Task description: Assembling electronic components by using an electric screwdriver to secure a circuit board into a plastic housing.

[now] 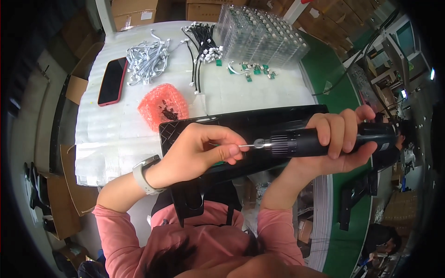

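My right hand [336, 141] is wrapped round the black body of an electric screwdriver [303, 142], which lies level and points left. Thumb and fingertips of my left hand [197, 146] pinch the thin metal bit [248, 145] at its front end. Whether a screw sits between those fingertips is hidden. Below both hands, a long black plastic housing [278, 115] rests across the near table edge and partly over my lap. A sliver of green shows under my left fingers. Just beyond the housing sits pink bubble wrap [150, 104] with small dark screws [169, 114] in it.
On the white-covered table [259, 95] lie a phone [112, 82], white cables [148, 60], black cables [201, 41] and small green boards [257, 69]. Stacked clear plastic trays [264, 34] stand at the back. Cardboard boxes surround the table; another person [380, 241] is at lower right.
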The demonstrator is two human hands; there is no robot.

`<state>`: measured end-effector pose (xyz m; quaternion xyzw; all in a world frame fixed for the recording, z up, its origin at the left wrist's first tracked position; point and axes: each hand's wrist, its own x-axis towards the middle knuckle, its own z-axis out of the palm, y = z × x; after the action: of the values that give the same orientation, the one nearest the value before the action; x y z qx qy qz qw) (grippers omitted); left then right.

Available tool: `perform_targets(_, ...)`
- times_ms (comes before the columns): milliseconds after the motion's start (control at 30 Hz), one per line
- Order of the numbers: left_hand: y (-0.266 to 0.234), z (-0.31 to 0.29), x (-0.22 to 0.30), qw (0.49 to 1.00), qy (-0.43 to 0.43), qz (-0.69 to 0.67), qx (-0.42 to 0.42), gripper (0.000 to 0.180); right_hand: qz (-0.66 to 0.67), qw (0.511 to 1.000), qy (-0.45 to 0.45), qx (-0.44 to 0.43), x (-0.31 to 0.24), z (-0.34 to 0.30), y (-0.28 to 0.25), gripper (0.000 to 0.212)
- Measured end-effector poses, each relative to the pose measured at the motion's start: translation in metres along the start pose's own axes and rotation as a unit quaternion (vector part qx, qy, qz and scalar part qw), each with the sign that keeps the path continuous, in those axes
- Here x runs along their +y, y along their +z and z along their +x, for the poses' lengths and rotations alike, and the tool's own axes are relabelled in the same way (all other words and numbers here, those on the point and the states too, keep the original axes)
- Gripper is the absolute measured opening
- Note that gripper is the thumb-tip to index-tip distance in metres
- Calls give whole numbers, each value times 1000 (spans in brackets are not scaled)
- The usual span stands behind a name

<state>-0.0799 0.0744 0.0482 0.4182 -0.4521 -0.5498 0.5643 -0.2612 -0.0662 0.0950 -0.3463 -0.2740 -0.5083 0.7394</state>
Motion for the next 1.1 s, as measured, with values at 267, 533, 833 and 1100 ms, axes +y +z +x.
perform_targets(267,-9,0,-10,1000,-5,17,11,12,-55,998,12,43,7,-9,1,32)
perform_targets(533,-8,-2,-12,999,-19,-28,42,11,-57,996,21,64,6,-16,-4,30)
perform_targets(833,-8,-4,-12,998,-3,43,36,13,-91,993,31,68,10,-21,0,30)
perform_targets(1100,-5,14,15,1000,-13,5,-15,16,8,993,17,116,6,-28,-15,30)
